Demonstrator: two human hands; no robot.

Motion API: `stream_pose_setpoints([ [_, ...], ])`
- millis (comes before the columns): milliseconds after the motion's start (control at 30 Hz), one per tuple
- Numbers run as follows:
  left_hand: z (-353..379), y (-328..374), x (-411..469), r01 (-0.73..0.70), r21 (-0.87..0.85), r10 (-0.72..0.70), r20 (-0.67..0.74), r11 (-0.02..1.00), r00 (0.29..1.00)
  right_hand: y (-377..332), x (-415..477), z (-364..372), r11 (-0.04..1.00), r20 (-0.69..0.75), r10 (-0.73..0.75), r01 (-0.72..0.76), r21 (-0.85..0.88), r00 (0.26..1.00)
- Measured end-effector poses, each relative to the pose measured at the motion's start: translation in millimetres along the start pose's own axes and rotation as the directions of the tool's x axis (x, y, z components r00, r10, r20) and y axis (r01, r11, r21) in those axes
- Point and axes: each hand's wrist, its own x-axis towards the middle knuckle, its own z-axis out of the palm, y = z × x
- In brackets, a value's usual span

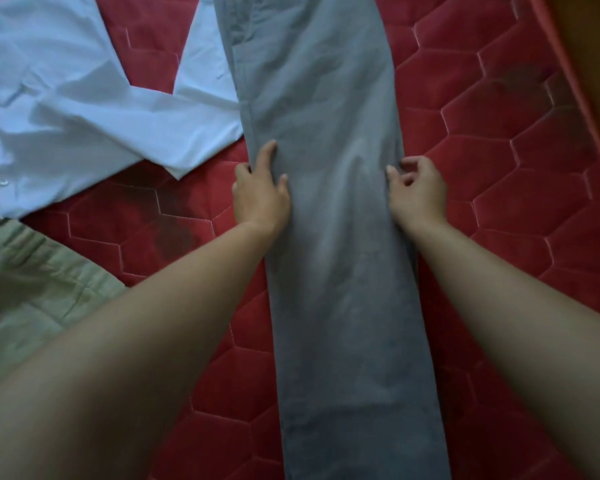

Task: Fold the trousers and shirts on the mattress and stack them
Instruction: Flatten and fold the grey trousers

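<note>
While the grey trousers lie stretched flat along the red quilted mattress, the left hand rests spread on their left edge and the right hand curls loosely at their right edge. Beyond the left hand lies a white shirt; nearer, khaki trousers.

red quilted mattress with hexagon stitching fills the view; dim light; an orange-brown surface at the right edge.
</note>
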Motion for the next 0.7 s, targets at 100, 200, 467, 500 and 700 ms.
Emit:
stream_pose_setpoints([
  [100, -5, 2, 4, -0.09, -0.231, 0.086, -0.03, 0.969, 0.996, 1, 5, -5, 0.998, -0.069, -0.022, 0.026, 0.053, 0.997],
  [200, -7, -3, -9, -0.161, -0.377, 0.113, -0.146, 0.912, 0.983, 10, -2, -27, 0.996, -0.18, -0.059, 0.069, 0.05, 0.982],
  [467, 8, -27, -59, 0.007, -0.291, 0.033, 0.135, 0.957, 0.99, 24, -40, -29, 0.998, 0.27, 0.061, -0.068, 0.016, 0.961],
  [500, 8, -29, -67, -0.007, -0.273, 0.048, 0.144, 0.962, 0.988, 29, -46, -31, 0.995, 0.282, 0.083, -0.096, 0.035, 0.956],
  [700, 2, -36, -101, -0.005, -0.176, 0.038, 0.181, 0.984, 0.983, 68, -96, -48, 0.971, 0.33, 0.123, -0.183, 0.156, 0.936],
])
